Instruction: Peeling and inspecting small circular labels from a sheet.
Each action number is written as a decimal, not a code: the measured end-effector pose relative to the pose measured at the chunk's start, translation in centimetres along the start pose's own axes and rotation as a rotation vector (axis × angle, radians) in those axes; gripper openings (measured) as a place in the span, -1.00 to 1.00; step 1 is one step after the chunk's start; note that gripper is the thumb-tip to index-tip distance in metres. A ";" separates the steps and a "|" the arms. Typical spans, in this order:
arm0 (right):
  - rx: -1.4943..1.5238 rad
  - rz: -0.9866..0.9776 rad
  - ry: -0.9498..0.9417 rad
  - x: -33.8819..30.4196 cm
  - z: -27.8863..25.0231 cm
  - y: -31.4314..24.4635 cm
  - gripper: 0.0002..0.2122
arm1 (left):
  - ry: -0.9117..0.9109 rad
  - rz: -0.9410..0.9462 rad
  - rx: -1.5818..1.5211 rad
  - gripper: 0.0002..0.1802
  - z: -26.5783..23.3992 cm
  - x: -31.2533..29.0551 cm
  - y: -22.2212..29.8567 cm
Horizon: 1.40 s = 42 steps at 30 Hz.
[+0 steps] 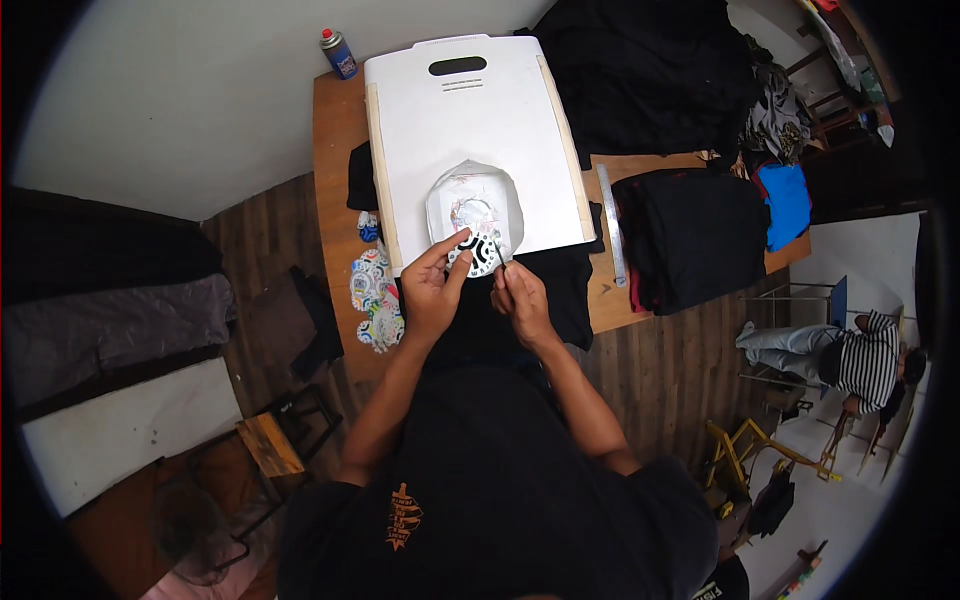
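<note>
My left hand (432,290) pinches a round white disc with a black curved pattern (474,255), thumb and fingertips on its left edge. At the disc's right edge, my right hand (524,303) is closed around a thin dark tool (502,256), whose kind is too small to make out. Just beyond the disc, a shallow whitish tray with raised sides (507,190) holds scraps and a pale ring shape. It rests on the near part of a large white panel (470,125) with a dark handle slot. To the left of my left hand lie several colourful patterned discs (373,290).
A blue spray can with a red cap (338,54) stands behind the panel. Right of it, a metal ruler (611,225) lies beside folded black cloth (690,240) on the wooden table (335,125). Black fabric (640,80) is heaped behind. A person in stripes (865,360) is at far right.
</note>
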State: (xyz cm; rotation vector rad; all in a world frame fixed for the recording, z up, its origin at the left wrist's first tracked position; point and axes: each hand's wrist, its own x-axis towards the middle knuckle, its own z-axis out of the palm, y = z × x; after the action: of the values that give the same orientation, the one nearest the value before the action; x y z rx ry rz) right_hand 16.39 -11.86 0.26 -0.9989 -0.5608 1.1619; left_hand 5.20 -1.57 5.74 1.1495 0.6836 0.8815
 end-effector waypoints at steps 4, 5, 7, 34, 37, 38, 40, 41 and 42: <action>0.036 0.027 0.011 -0.2 -0.1 -0.1 -0.67 | 0.004 0.002 -0.007 -0.64 0.1 0.0 0.1; 0.030 0.030 0.003 -0.1 -0.1 -0.1 -0.67 | 0.003 0.002 -0.007 -0.64 0.1 0.0 0.0; 0.024 0.032 -0.004 -0.1 -0.1 0.0 -0.67 | -0.006 0.009 -0.009 -0.64 0.0 0.0 0.0; 0.001 -0.001 0.001 0.1 0.8 -1.4 -0.68 | -0.011 0.021 -0.003 -0.65 0.0 0.1 -0.1; 0.014 0.014 0.000 0.1 0.7 -1.2 -0.68 | -0.007 0.009 0.002 -0.65 0.0 0.1 0.0; 0.010 0.009 0.002 0.1 0.8 -1.3 -0.68 | -0.007 0.008 0.002 -0.65 -0.1 0.1 0.0; 0.007 0.006 0.003 0.1 0.8 -1.3 -0.68 | 0.001 -0.004 0.009 -0.65 -0.1 0.1 0.0; 0.001 0.003 -0.001 0.1 0.8 -1.4 -0.68 | 0.001 -0.004 0.009 -0.65 -0.1 0.0 0.0; -0.004 0.001 -0.005 0.1 0.8 -1.4 -0.68 | 0.003 -0.006 0.007 -0.65 -0.1 0.0 0.1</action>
State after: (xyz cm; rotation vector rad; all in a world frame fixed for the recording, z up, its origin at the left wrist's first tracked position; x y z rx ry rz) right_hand 16.43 -11.58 1.84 -1.0000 -0.5672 1.1648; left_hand 5.13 -1.53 5.79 1.1520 0.6921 0.8768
